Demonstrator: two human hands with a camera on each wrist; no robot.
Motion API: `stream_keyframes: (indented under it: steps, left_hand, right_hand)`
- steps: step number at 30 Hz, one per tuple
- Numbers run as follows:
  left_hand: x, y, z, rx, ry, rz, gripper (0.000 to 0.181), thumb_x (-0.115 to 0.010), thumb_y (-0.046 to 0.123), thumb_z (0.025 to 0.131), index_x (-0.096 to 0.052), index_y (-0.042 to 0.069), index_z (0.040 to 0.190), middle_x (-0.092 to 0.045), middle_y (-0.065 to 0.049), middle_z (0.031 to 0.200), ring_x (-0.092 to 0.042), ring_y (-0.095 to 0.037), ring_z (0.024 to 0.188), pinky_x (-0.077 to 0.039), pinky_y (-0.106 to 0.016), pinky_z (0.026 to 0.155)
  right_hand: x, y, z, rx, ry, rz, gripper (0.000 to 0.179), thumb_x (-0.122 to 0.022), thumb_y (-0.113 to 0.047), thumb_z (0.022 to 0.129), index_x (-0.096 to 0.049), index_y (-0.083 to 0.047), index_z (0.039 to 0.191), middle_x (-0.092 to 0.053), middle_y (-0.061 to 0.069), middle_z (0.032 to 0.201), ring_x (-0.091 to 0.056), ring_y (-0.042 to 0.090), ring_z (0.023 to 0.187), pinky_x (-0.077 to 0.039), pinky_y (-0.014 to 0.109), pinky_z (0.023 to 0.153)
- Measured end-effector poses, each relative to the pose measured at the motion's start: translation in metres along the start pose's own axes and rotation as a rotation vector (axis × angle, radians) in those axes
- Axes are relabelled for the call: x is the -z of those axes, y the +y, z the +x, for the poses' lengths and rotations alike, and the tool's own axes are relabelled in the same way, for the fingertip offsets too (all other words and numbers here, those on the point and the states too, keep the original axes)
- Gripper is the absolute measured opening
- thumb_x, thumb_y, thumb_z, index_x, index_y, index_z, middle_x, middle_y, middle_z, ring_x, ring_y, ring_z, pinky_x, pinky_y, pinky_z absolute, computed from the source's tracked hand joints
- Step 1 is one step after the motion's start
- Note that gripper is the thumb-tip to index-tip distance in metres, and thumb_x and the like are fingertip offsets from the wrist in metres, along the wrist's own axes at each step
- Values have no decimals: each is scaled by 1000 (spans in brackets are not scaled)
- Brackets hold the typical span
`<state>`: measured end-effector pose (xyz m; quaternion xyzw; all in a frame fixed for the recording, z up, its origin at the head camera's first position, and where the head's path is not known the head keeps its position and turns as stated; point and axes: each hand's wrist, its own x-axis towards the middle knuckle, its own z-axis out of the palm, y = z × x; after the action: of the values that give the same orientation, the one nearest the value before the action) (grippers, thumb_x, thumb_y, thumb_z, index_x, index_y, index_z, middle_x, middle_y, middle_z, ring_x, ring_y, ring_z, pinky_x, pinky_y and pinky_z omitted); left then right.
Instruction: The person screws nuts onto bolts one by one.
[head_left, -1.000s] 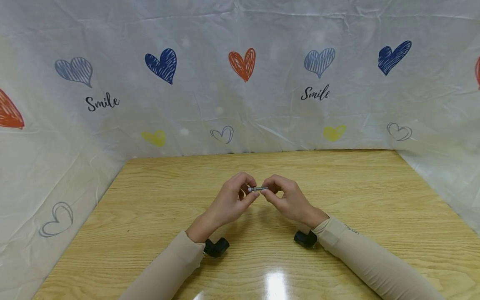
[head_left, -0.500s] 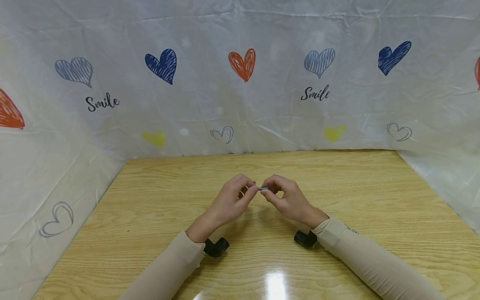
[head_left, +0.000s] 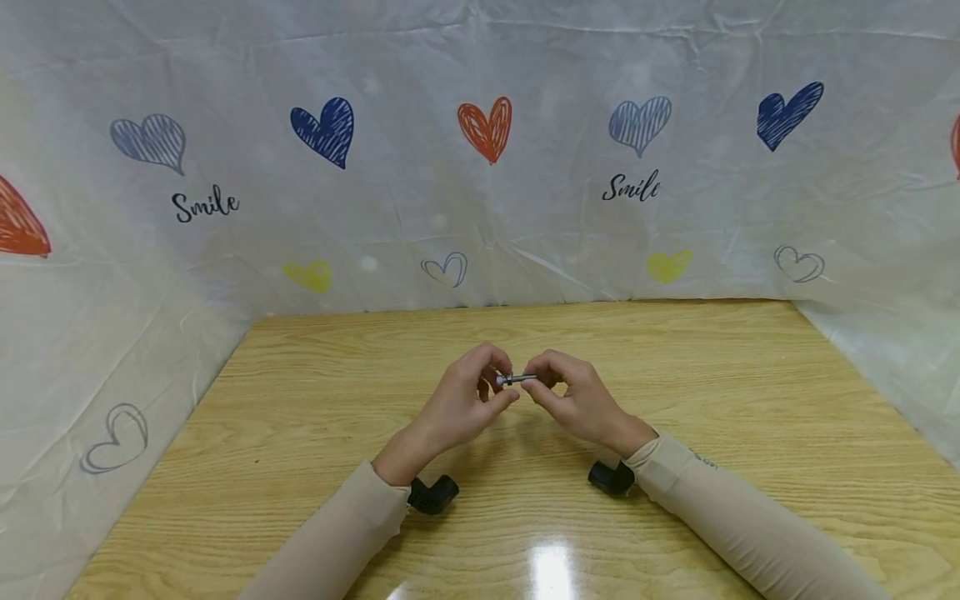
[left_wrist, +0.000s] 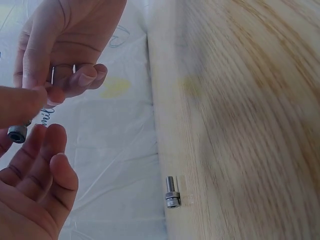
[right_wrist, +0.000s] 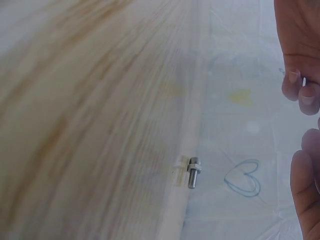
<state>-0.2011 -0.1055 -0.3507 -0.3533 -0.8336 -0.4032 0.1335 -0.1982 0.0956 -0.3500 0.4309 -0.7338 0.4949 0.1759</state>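
In the head view a small metal bolt (head_left: pixel 519 378) with a nut (head_left: pixel 509 379) on its shank is held level between the two hands. My right hand (head_left: pixel 581 396) pinches the threaded end between thumb and fingertips. Around the head and nut curl the fingers of my left hand (head_left: pixel 465 400), the thumb standing a little away below. From the left wrist the socket head (left_wrist: pixel 17 134) of the held bolt shows beside a blurred finger. A second bolt (left_wrist: pixel 172 200) with a nut lies on the table, hidden behind my left hand in the head view.
A wooden table (head_left: pixel 675 350) runs back to a white cloth (head_left: pixel 555 225) printed with hearts. Black devices, one under the left wrist (head_left: pixel 433 495) and one under the right (head_left: pixel 611 478), hang from the sleeves.
My left thumb moved up over the nut half a second ago, covering it, and is back down now, showing the nut again. The right hand stays still.
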Motion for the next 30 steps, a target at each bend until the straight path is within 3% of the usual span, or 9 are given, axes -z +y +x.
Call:
stream_keyframes:
  steps: [5,13,20,25,30]
  left_hand:
    - [0,0,0,-16,8,10,17,-68,5,88,-54,9,96,-54,1,89,-53,-10,72,-46,-26,57]
    - [-1,0,-1,29,8,3,6,-60,16,96,-57,10,96,-56,1,91,-53,-11,75,-49,-32,61]
    - [-1,0,-1,81,-12,18,16,-53,19,100,-62,7,95,-57,1,93,-51,-10,77,-48,-27,67]
    - [-1,-1,-1,86,-14,4,15,-54,23,100,-61,9,98,-58,1,95,-52,-11,78,-50,-33,68]
    - [-2,-1,-1,57,-12,-8,18,-64,23,94,-57,11,104,-56,0,96,-55,-13,77,-49,-32,63]
  right_hand:
    - [0,1,0,13,2,-3,13,-63,12,86,-60,2,93,-60,9,78,-52,16,64,-47,30,60]
    - [0,0,0,6,-7,5,12,-61,11,87,-60,1,94,-60,9,76,-53,16,64,-48,31,60]
    - [0,0,0,4,-6,12,10,-62,10,87,-59,3,93,-59,9,75,-53,16,64,-48,31,59]
    - [0,1,0,4,-4,10,12,-62,12,86,-60,2,93,-59,8,75,-53,16,64,-47,30,59]
    - [0,0,0,5,0,1,13,-62,12,86,-60,1,93,-61,9,78,-53,15,65,-48,30,60]
